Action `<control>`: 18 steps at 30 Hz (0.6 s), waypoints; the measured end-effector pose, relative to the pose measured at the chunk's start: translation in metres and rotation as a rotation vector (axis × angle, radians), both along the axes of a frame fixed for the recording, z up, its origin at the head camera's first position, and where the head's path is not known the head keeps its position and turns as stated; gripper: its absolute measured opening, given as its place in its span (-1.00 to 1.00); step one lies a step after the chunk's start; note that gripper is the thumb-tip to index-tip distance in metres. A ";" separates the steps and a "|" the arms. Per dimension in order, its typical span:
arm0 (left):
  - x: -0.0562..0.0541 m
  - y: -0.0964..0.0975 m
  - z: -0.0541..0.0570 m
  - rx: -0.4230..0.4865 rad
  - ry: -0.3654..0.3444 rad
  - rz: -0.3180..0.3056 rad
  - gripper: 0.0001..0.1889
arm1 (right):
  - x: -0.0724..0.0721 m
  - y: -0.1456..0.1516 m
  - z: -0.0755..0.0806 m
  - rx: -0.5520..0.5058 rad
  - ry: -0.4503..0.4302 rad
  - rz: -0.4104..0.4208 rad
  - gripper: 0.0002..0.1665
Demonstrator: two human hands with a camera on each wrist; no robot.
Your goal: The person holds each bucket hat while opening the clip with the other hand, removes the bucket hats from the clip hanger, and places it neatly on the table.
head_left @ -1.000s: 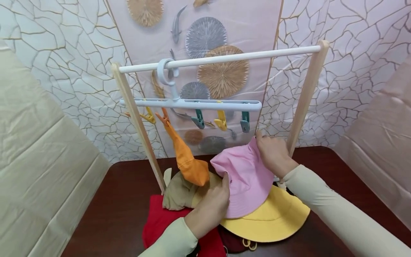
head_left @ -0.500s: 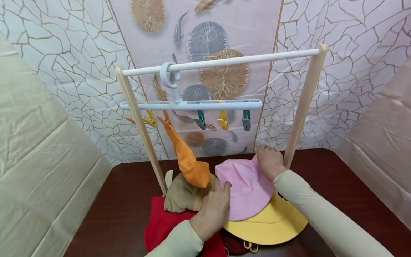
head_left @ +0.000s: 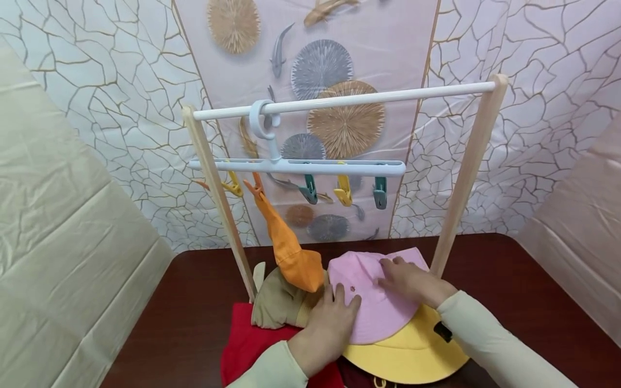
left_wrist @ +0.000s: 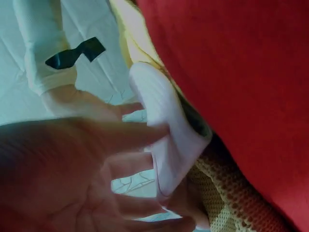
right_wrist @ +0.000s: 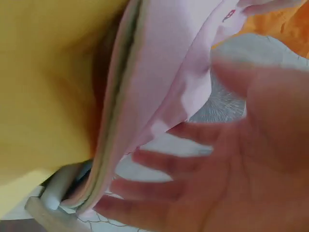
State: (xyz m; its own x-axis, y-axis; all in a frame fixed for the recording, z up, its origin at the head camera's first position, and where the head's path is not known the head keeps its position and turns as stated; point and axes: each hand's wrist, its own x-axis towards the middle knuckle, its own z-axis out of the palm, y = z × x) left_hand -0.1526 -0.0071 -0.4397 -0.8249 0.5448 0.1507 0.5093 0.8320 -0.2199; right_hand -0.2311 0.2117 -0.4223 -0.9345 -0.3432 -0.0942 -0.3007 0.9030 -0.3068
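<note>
A pink bucket hat [head_left: 364, 302] lies over a yellow bucket hat [head_left: 412, 358]. My left hand [head_left: 329, 326] is at the pink hat's left side, fingers spread, with the thumb against its brim in the left wrist view. Loosely spread fingers of my right hand [head_left: 407, 280] rest on the right of the pink crown; the right wrist view shows that palm [right_wrist: 251, 169] facing the hat, not gripping it. An orange hat [head_left: 293, 250] hangs from an orange clip [head_left: 255, 188], its lower end overlapping a khaki hat [head_left: 276, 302].
A pale blue hanger [head_left: 315, 167] with several clips hooks over the white rod [head_left: 378, 97] of a wooden stand [head_left: 468, 172]. Red fabric [head_left: 247, 339] and a dark maroon item [head_left: 356, 377] lie on the dark table [head_left: 165, 318], partly covered. Patterned cloth [head_left: 121, 134] stands behind.
The pink hat, at first raised with its right edge pinched by my right hand, has come down onto the yellow hat. Both hands have let go, and the right has shifted onto the crown.
</note>
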 end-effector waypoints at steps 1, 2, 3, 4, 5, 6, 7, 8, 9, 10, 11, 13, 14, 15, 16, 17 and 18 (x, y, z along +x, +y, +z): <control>-0.001 0.000 -0.001 0.002 -0.034 -0.007 -0.43 | 0.002 0.000 0.000 -0.001 -0.046 0.010 -0.28; -0.003 0.001 -0.002 -0.001 -0.081 -0.011 -0.39 | 0.004 0.000 -0.001 -0.001 -0.085 0.013 -0.19; -0.005 0.001 -0.002 -0.003 -0.137 -0.011 -0.35 | 0.005 0.000 -0.001 0.004 -0.120 0.016 -0.10; -0.007 0.001 -0.003 -0.001 -0.196 -0.011 -0.30 | 0.005 0.000 -0.001 0.013 -0.148 0.022 -0.04; -0.008 0.001 -0.004 0.001 -0.254 -0.005 -0.26 | 0.006 0.000 0.000 0.027 -0.170 0.028 0.00; -0.009 0.001 -0.004 -0.005 -0.296 -0.001 -0.24 | 0.006 0.000 0.000 0.040 -0.191 0.029 0.02; -0.010 0.001 -0.005 -0.006 -0.330 0.005 -0.24 | 0.006 -0.001 0.000 0.049 -0.208 0.032 0.03; -0.011 0.001 -0.005 -0.011 -0.358 0.014 -0.23 | 0.005 -0.001 0.000 0.057 -0.218 0.038 0.03; -0.012 0.002 -0.005 -0.015 -0.378 0.022 -0.23 | 0.004 -0.002 0.001 0.068 -0.229 0.043 0.04; -0.012 0.002 -0.005 -0.021 -0.387 0.028 -0.22 | 0.003 -0.002 0.001 0.079 -0.235 0.048 0.04; -0.011 0.002 -0.003 -0.027 -0.390 0.034 -0.22 | 0.002 -0.003 0.001 0.089 -0.241 0.050 0.04; -0.011 0.001 0.000 -0.036 -0.396 0.030 -0.23 | 0.000 -0.003 0.000 0.105 -0.250 0.054 0.05; -0.009 -0.001 0.003 -0.032 -0.394 0.019 -0.24 | -0.001 -0.004 0.000 0.112 -0.252 0.057 0.05; -0.008 -0.003 0.006 -0.016 -0.391 -0.001 -0.27 | -0.001 -0.004 -0.001 0.117 -0.255 0.058 0.05; -0.007 -0.007 0.011 0.014 -0.387 -0.022 -0.30 | -0.001 -0.005 -0.001 0.119 -0.255 0.060 0.05; -0.006 -0.011 0.017 0.064 -0.372 -0.055 -0.34 | 0.000 -0.005 -0.001 0.121 -0.252 0.064 0.05; -0.004 -0.017 0.024 0.127 -0.353 -0.093 -0.40 | 0.000 -0.006 -0.001 0.121 -0.250 0.069 0.04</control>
